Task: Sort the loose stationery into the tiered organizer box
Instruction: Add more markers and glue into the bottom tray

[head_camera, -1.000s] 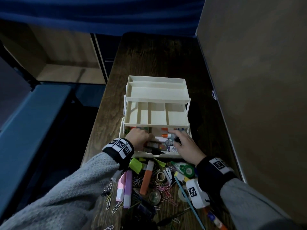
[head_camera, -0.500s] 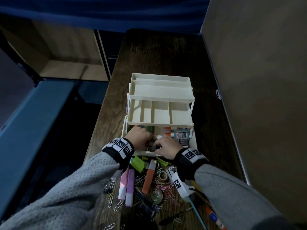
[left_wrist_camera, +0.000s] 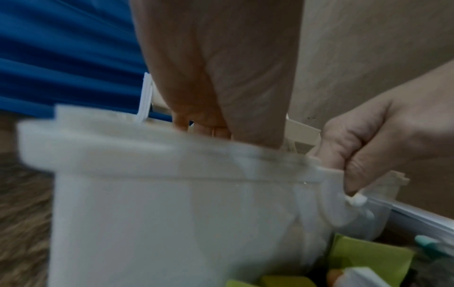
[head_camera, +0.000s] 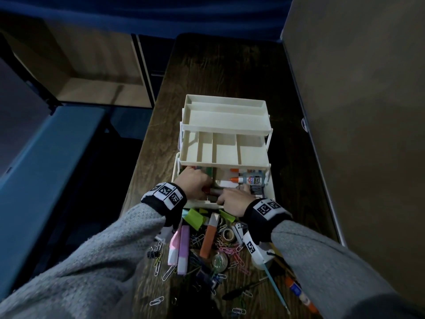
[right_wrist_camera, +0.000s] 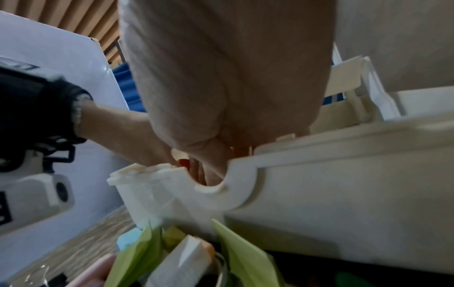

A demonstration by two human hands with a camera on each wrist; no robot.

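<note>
The cream tiered organizer box (head_camera: 224, 101) (left_wrist_camera: 159, 194) (right_wrist_camera: 343, 184) stands open in steps on the dark wooden table. Its two upper trays hold nothing. Both hands reach into the near side of the bottom compartment. My left hand (head_camera: 200, 185) (left_wrist_camera: 201, 128) curls round a dark marker with a red end (head_camera: 212, 191) (right_wrist_camera: 183, 162). My right hand (head_camera: 224, 196) (right_wrist_camera: 211, 170) curls onto the marker's other end, its fingertips hidden behind the box's rim. Glue bottles (head_camera: 250, 180) lie in the compartment's right part.
Loose stationery lies heaped in front of the box: an orange highlighter (head_camera: 210, 236), pink and purple highlighters (head_camera: 180, 249), green sticky notes (head_camera: 194, 216), tape rolls (head_camera: 228, 234), a stapler (head_camera: 238, 229), several paper clips, a glue stick (head_camera: 299, 293). A tan panel (head_camera: 356, 111) walls the right side.
My right hand has moved left from the glue bottles at the compartment's right to meet my left hand at the marker. The left hand has stayed in place.
</note>
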